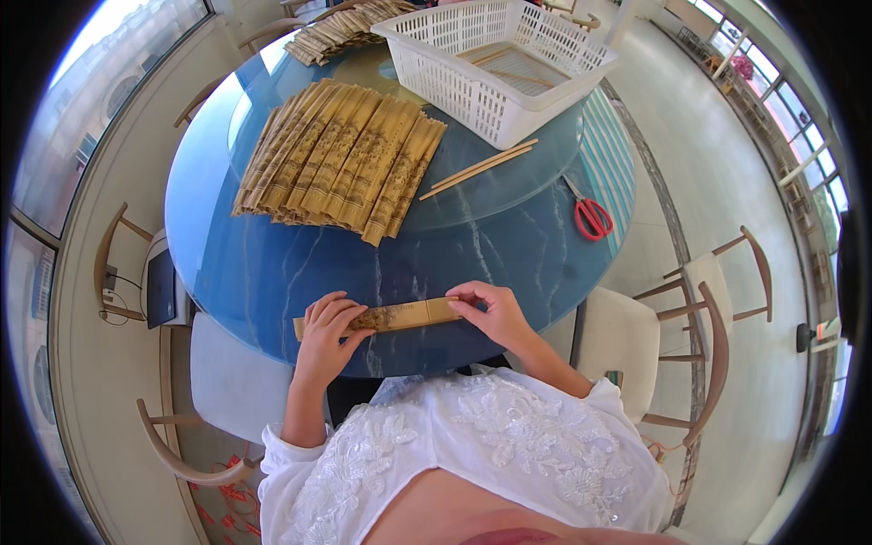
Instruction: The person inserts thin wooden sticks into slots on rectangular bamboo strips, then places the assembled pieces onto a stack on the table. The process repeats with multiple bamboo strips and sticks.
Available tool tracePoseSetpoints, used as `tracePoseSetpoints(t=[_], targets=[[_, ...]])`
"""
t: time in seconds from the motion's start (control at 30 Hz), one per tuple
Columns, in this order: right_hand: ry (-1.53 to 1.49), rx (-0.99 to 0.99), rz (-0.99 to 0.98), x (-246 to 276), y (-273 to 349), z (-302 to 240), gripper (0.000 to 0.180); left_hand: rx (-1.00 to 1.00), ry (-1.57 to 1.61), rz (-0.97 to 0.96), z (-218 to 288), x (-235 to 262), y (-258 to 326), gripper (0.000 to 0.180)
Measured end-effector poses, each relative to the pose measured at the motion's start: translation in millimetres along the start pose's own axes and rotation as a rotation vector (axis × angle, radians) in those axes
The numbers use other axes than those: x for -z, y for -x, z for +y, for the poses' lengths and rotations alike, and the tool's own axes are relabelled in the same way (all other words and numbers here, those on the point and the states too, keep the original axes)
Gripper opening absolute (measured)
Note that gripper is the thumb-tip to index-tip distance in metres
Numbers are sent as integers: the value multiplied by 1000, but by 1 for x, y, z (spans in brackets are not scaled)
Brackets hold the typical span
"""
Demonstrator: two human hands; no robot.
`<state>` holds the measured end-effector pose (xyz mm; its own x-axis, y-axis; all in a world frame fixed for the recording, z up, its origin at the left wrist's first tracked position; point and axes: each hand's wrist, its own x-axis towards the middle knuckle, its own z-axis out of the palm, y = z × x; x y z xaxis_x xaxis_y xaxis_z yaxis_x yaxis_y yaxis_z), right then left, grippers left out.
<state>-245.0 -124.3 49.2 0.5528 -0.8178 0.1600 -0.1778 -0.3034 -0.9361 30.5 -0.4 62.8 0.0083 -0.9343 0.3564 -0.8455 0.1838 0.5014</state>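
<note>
L hand (329, 331) first: fingers bent over the L end of the mottled strip (400, 315), thumb on the near side, almost no gap, strip caught beneath. R hand (490, 313) at the other end: thumb & forefinger closed in a pinch on the R tip, other fingers loosely curled. So that's both hands on the one piece, approx. level, right by the near edge of the table (363, 263), dark blotches mid-strip facing up. Can't tell from here if its underside touches the tabletop.

To do this bit well, I'd say: even hold both ends, strip straight, no twist; R pinch light so the tip doesn't crease or split, L fingers spread to steady it. Elbows low, wrists loose, pls.

Farther out, the big bundle (336, 163) of similar strips, side by side, ahead & a bit L. To its R, two thin sticks (477, 171), then red-handled scissors (593, 220), blades pointing away. Beyond: white basket (490, 100) w/ slotted walls, a few sticks inside; 2nd bundle (345, 32) at the far side, partly cut off by the frame.
</note>
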Motion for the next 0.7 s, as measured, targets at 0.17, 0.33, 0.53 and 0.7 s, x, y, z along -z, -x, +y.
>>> tracePoseSetpoints(t=[0.17, 0.33, 0.53, 0.7], targets=[[-12, -34, -28, -12, -2, -6, 19, -141, 82, -4, 29, -17, -17, 41], [-58, -81, -130, -15, 1, -13, 26, -255, 121, -24, 42, -36, -30, 38], [-135, -75, -121, -17, 2, -6, 30, -252, 174, -38, 38, -45, -28, 37], [-143, -90, -160, -19, 1, -7, 31, -272, 171, -33, 40, -40, -28, 36]])
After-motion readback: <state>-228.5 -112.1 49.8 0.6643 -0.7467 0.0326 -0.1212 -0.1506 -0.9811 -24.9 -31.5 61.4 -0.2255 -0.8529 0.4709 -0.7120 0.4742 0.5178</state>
